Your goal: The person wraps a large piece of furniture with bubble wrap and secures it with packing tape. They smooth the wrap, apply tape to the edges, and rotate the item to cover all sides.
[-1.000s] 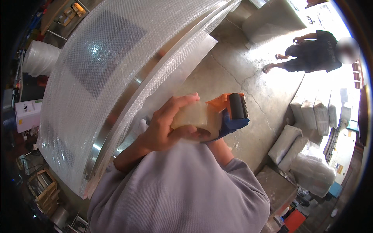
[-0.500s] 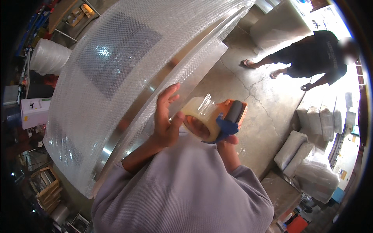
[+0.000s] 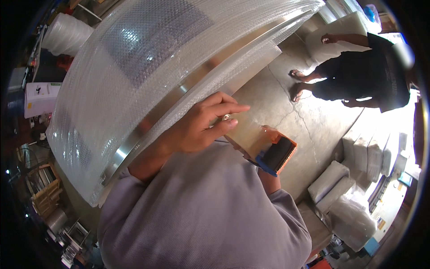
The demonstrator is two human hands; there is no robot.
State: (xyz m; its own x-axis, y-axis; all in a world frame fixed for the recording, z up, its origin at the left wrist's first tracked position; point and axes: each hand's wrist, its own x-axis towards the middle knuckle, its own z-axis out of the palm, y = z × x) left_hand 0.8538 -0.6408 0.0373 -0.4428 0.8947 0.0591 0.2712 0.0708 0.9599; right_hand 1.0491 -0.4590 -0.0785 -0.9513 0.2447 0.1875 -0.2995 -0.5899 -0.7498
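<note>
In front of the grey shirt [image 3: 206,206]: clear packing-tape roll [image 3: 247,133] in an orange-and-blue tape dispenser [image 3: 277,154], black roller on its right. Left hand [image 3: 201,121] at the roll's left side; thumb and forefinger parted at the tips, a glint of film between, whether pinched I cannot tell. Right hand hidden behind the dispenser; its fingers I cannot tell. Bubble-wrapped panel [image 3: 98,98] to the left; person in dark clothing [image 3: 358,74] well apart, right.

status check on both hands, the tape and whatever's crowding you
Left hand at clear tape roll, grip unclear. Right hand hidden behind orange-and-blue tape dispenser. Bubble-wrapped metal piece close on left; person standing off right.
</note>
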